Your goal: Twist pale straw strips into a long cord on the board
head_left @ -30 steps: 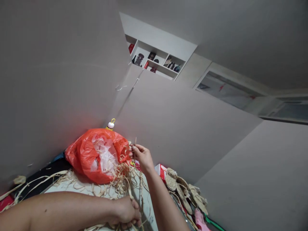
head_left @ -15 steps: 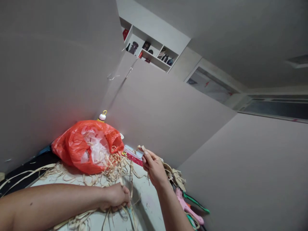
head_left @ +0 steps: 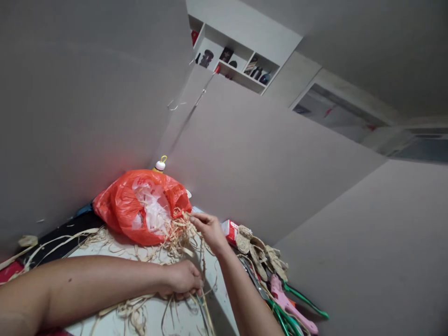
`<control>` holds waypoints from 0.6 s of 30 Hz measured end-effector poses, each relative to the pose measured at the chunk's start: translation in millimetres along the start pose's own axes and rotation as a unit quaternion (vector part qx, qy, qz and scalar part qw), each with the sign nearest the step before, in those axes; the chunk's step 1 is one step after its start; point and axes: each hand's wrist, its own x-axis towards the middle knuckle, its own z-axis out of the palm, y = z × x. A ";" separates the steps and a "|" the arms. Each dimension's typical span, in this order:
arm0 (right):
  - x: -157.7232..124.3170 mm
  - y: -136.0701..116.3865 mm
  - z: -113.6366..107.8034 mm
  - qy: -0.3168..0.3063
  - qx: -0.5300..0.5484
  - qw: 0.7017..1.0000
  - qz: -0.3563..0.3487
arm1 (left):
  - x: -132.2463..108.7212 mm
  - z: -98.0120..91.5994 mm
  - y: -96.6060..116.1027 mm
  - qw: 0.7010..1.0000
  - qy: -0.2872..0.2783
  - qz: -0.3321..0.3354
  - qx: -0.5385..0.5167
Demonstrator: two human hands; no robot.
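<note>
My left hand is closed low over the table, with pale raffia strands running out below its fingers. What lies inside the fist is mostly hidden. Farther forward, my right hand pinches the end of a pale raffia strip between thumb and fingers, beside the mouth of a red plastic bag. Just below those fingertips a tangled raffia heap spills from the bag onto the white tabletop. White crumpled plastic shows within the bag.
Right of my right forearm are a pink glue gun, green-handled scissors, woven raffia pieces and a red-and-white box. A bottle with a yellow loop stands behind the bag. Grey walls close in the table.
My right hand has swung left and forward, from above the table to the raffia heap at the bag's mouth. My left hand keeps its grip. The view has turned slightly left.
</note>
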 end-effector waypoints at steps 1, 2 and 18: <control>0.1 2.7 0.3 -0.003 -0.002 1.000 0.003 | 0.3 0.0 -0.5 1.000 -0.004 0.004 -0.004; -0.3 5.3 0.0 -0.009 -0.005 1.000 0.008 | 0.4 0.1 -0.7 1.000 -0.007 0.006 -0.007; -55.3 -8.9 -6.4 -0.047 0.244 0.962 0.115 | 3.9 0.8 -3.9 0.999 -0.008 0.034 -0.026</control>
